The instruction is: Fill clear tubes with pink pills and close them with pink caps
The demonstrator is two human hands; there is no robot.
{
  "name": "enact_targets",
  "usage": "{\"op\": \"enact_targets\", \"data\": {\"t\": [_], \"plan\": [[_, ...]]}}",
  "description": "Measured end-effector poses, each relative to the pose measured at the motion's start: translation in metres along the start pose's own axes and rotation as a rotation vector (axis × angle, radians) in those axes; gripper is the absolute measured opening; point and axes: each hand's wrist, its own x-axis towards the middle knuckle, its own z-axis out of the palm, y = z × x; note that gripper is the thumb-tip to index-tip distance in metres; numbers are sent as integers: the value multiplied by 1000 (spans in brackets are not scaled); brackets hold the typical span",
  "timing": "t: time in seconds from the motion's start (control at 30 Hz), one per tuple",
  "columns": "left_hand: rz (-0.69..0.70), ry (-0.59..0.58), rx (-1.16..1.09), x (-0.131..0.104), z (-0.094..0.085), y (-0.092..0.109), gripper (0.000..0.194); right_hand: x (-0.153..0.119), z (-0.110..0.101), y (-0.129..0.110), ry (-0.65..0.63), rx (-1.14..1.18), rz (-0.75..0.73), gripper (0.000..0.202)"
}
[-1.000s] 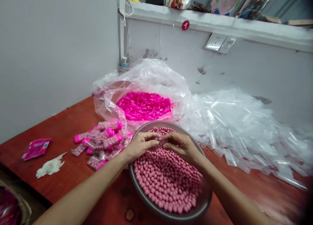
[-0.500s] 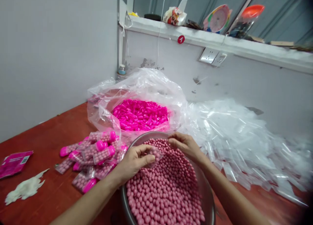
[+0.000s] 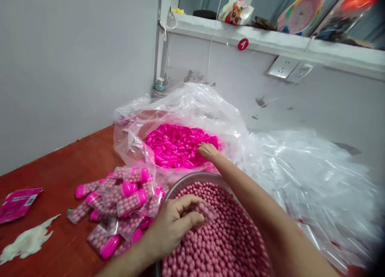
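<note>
My left hand (image 3: 180,225) pinches a clear plastic pouch (image 3: 207,212) with pink beads inside, above a metal bowl (image 3: 180,182) full of pink beads (image 3: 210,241). Farther off, my right hand (image 3: 208,150) reaches into a clear plastic bag (image 3: 210,104), its fingers at the pile of bright pink caps (image 3: 174,144). Those fingertips are partly hidden among the caps, and whether they grip one is unclear. Left of the bowl lies a heap of bead-filled pouches (image 3: 129,202) with pink caps.
Many flat clear pouches (image 3: 300,168) are heaped on the right. A pink packet (image 3: 18,204) and a white scrap (image 3: 28,241) lie on the red table (image 3: 69,168) at the left. Behind, a ledge (image 3: 264,36) carries assorted items above wall sockets (image 3: 282,67).
My right hand has moved from the bowl's far rim to the pink caps in the bag. My left hand still holds the pouch over the beads. The camera view has shifted slightly.
</note>
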Motion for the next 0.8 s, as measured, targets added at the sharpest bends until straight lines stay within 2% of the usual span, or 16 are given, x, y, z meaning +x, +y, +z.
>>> {"op": "enact_targets", "data": {"t": [0.17,0.3,0.43,0.6,0.7,0.8], "plan": [[2,78,-99,3,-2,-3,28,1,7,3,-8,-16,-35,18],[12,109,-167,3,-3,-4,30,-12,3,6,53,-6,34,25],[28,137,-167,2,-2,-5,28,-36,-7,7,206,218,150,32],[47,160,-133,1,-1,-10,26,-62,-18,4,290,374,228,19],[73,174,-126,2,-2,-12,27,-76,-28,-3,346,436,238,23],[102,197,-125,1,-2,-14,27,-98,-43,-18,409,555,189,24]]}}
